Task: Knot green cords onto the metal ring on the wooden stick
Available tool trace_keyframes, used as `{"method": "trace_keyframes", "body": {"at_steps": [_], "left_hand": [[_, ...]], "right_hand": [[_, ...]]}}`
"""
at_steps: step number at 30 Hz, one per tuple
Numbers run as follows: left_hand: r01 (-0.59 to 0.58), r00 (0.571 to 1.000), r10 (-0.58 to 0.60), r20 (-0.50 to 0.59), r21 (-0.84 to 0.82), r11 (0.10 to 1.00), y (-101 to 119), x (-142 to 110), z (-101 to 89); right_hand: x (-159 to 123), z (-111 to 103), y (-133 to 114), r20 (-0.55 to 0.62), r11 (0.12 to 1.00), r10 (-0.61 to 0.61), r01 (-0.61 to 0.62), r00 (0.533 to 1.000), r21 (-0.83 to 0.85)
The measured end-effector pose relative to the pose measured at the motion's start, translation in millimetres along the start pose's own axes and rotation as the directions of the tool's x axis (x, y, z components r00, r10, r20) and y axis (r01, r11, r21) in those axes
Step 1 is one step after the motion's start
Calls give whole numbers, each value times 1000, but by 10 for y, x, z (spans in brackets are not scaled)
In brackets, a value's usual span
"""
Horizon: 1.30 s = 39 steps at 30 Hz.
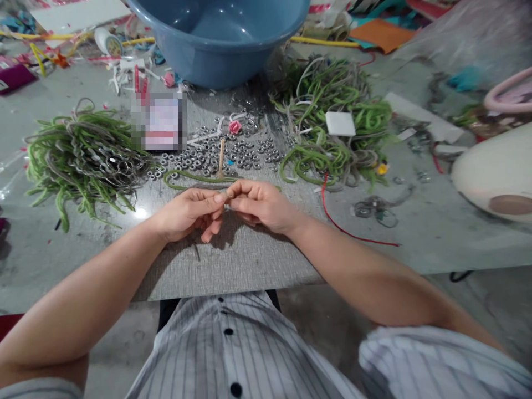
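Observation:
My left hand (pixel 193 213) and my right hand (pixel 264 206) meet fingertip to fingertip over the near part of the table. Both are closed in a pinch on a thin cord, whose held part is mostly hidden by the fingers. A short grey cord tail (pixel 196 252) shows below my left hand. Just behind the hands, a green cord (pixel 187 174) lies in a loose curve. Beyond it are many small metal rings (pixel 195 158), a thin wooden stick (pixel 221 158) and a pink rose-shaped piece (pixel 235 127).
A bundle of green and grey cords (pixel 83 155) lies left, and a tangled pile of them (pixel 332 100) right, with a white square (pixel 339 123) on top. A blue basin (pixel 220 55) stands behind. A red string (pixel 353 233) and a cream-coloured rounded object (pixel 494 172) are on the right.

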<state>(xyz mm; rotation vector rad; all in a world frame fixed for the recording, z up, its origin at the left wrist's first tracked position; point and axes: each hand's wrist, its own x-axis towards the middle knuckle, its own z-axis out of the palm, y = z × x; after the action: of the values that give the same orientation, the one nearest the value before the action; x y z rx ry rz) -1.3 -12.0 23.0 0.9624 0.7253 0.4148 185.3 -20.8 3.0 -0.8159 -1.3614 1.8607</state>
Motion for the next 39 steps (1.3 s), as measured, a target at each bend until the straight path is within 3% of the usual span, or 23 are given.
{"method": "trace_keyframes", "body": {"at_steps": [8, 15, 27, 39], "left_hand": [[2, 1000, -3, 21, 28, 1000, -22, 8, -6], [-71, 992, 73, 100, -30, 997, -30, 31, -50], [-130, 990, 131, 50, -15, 991, -56, 47, 30], [-74, 997, 73, 35, 13, 997, -43, 25, 20]], "right_hand": [[-8, -33, -68, 155, 962, 190, -215, 970, 170], [4, -28, -51, 152, 939, 145, -184, 978, 292], [13, 71, -53, 58, 961, 105, -116, 993, 250], [-12, 20, -65, 170, 935, 204, -243, 964, 259]]}}
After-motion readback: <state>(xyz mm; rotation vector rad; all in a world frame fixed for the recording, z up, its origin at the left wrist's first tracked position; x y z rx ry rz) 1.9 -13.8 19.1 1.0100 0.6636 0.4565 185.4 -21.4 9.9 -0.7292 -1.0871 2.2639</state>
